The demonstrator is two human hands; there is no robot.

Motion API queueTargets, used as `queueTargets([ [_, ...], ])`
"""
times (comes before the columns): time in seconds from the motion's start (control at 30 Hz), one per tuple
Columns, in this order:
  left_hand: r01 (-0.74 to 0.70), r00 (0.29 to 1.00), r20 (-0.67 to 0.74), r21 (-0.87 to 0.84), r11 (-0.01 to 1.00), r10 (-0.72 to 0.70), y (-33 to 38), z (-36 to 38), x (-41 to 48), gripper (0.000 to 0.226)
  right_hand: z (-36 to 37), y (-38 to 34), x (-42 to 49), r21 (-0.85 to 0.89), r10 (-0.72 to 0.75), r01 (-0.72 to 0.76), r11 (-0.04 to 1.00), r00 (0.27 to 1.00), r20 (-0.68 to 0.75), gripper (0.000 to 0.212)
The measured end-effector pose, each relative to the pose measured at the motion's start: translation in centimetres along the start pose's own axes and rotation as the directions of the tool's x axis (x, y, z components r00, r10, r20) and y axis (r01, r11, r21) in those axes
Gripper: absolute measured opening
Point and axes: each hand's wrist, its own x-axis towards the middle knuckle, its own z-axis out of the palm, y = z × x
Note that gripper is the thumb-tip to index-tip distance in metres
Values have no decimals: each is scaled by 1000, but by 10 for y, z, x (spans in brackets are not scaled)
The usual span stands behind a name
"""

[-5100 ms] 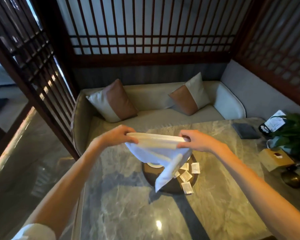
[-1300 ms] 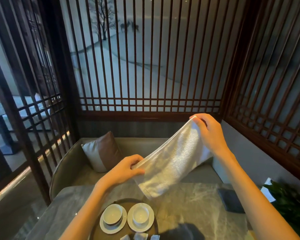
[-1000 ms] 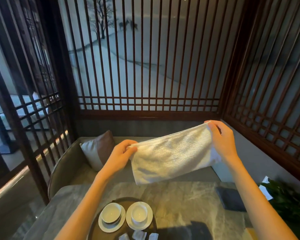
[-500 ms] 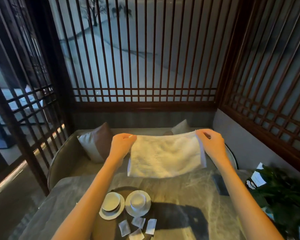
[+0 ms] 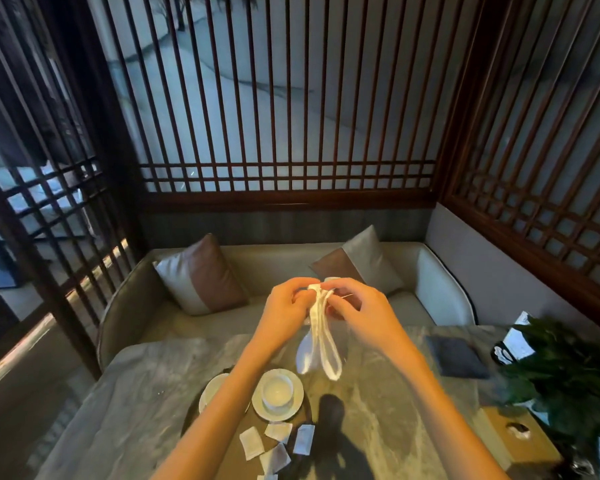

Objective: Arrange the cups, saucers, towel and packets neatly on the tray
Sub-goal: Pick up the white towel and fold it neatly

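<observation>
Nearest the camera, several small white packets (image 5: 278, 445) lie scattered and overlapping on the near part of the round dark tray (image 5: 305, 415), which sits on a grey marble table (image 5: 136, 403). Just beyond them on the tray stand two white saucers side by side: the right saucer (image 5: 278, 400) carries a white cup (image 5: 278, 389), while the left saucer (image 5: 212, 389) is largely hidden behind the left forearm, so any cup on it cannot be told. Above the table, clear of the tray, both hands meet. The left hand (image 5: 284, 315) and right hand (image 5: 355, 306) each pinch the top of the white towel (image 5: 321, 341), which is folded together and hangs down in a narrow loop between them. Farther right on the table lie a dark flat pad (image 5: 456, 356), a wooden tissue box (image 5: 520, 436) and a leafy plant (image 5: 565, 386). Behind the table is a beige sofa (image 5: 278, 261) with two cushions, backed by a dark wooden lattice screen (image 5: 284, 98)
</observation>
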Motion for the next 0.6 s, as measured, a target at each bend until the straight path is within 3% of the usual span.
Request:
queueTargets([
  [0.13, -82, 996, 26, 22, 996, 82, 7, -10, -5, 21, -9, -12, -1, 0, -45, 45, 999, 996, 72, 16],
  [0.3, -96, 993, 62, -56, 994, 100, 17, -11, -9, 18, -18, -23, 4, -262, -169, 176, 949, 984, 50, 8],
  [0.6, -26, 997, 64, -213, 977, 41, 27, -14, -15, 12, -19, -32, 3, -215, -152, 163, 963, 986, 66, 12],
])
